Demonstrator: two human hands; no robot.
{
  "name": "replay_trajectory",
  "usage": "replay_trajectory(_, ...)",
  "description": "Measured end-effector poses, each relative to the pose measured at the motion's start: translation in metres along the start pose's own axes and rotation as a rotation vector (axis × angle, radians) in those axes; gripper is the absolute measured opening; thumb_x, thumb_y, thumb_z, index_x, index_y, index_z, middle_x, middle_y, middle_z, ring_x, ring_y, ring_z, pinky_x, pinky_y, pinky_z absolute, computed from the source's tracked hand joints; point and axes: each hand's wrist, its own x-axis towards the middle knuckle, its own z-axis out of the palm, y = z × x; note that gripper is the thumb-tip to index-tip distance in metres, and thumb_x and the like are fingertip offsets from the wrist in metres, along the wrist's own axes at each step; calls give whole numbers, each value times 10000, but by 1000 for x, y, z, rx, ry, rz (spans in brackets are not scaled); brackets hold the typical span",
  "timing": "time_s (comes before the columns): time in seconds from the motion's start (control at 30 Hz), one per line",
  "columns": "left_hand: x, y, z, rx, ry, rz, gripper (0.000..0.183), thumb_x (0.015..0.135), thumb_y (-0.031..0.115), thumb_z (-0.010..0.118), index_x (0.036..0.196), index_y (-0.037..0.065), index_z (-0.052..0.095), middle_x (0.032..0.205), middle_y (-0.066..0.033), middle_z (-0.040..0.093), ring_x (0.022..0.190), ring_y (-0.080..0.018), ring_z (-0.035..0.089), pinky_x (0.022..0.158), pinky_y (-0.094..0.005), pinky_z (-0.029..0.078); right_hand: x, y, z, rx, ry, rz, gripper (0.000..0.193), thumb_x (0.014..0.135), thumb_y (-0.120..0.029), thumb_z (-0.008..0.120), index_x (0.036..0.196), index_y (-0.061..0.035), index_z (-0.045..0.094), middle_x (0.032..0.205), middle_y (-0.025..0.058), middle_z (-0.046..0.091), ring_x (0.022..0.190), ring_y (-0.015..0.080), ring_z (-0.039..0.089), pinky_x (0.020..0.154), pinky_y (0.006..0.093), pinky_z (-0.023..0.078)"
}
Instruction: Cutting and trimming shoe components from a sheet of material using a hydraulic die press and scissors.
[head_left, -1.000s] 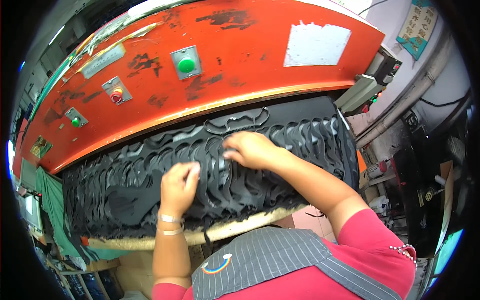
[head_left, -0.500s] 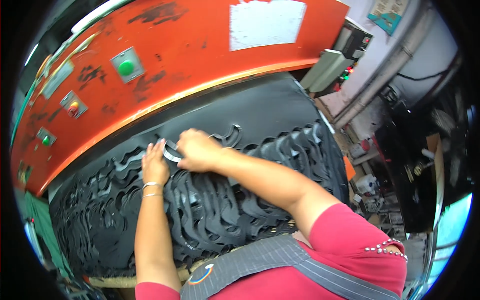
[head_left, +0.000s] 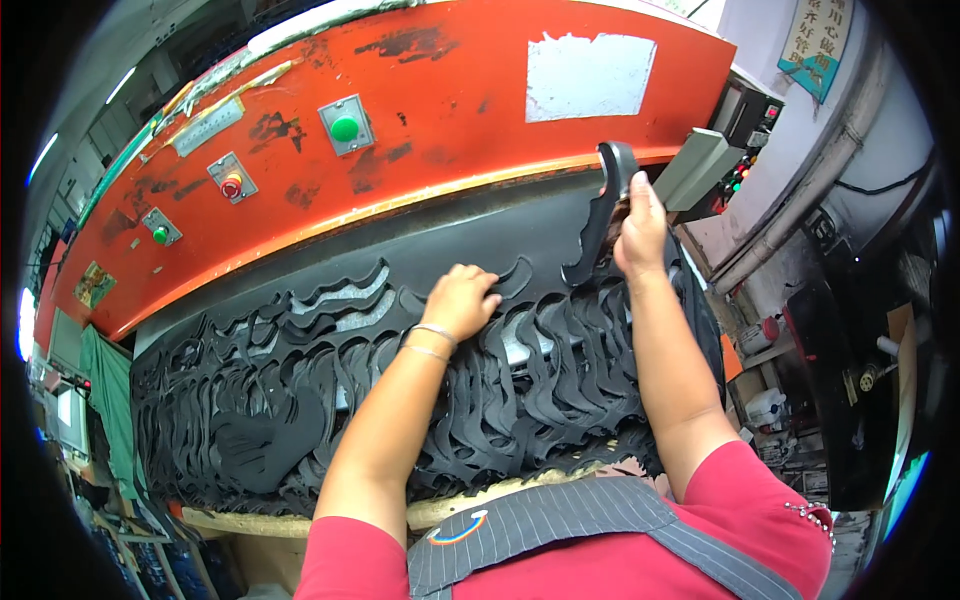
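Observation:
My right hand point(head_left: 642, 232) grips a curved metal cutting die point(head_left: 603, 215), held raised and upright above the right side of the black foam sheet point(head_left: 445, 230). Its wavy dark edge faces left. My left hand point(head_left: 461, 302) rests on the sheet with its fingers loosely bent and nothing visible in them. A curved cut outline point(head_left: 516, 280) shows just beyond its fingertips. Nearer to me, the sheet is a web of wavy black offcut strips point(head_left: 545, 365). Left of my left hand, curved gaps point(head_left: 365, 312) in it show a grey surface beneath.
An orange press beam point(head_left: 450, 100) spans the far side, with a green button point(head_left: 344, 128) and a red button point(head_left: 231, 186) on its face. A control box point(head_left: 700, 165) stands at the right end. Along the near edge runs a pale worn board point(head_left: 250, 523).
My right hand has lifted the cutting die off the sheet and moved it right. My left hand has shifted right across the sheet. The view has turned somewhat.

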Motion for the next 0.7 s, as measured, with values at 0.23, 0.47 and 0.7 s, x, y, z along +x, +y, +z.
replay_trajectory(0.23, 41, 25, 14, 345, -455, -253, 244, 801, 267, 679, 907, 50, 719, 979, -144, 678, 993, -322, 618, 856, -408, 509, -9, 21, 0, -513, -126, -213, 669, 849, -260, 710, 1363, -6, 367, 1098, 78, 550, 913, 147, 527, 825, 286, 444)
replay_trajectory(0.47, 78, 37, 22, 440, -657, -186, 204, 815, 89, 557, 930, 21, 711, 979, -212, 678, 931, -335, 671, 830, -404, 535, 3, 19, 48, -1432, -551, -173, 669, 694, -382, 765, 1274, -159, 515, 1086, 171, 570, 1033, 341, 541, 877, 427, 467)
replay_trajectory(0.7, 121, 51, 28, 540, -762, -180, 235, 775, 121, 623, 969, 11, 695, 1018, -211, 671, 974, -337, 657, 850, -405, 530, 11, 85, 3, -1579, -502, -90, 428, 743, -404, 713, 1060, -125, 647, 1046, 102, 589, 1067, 281, 500, 846, 423, 437)
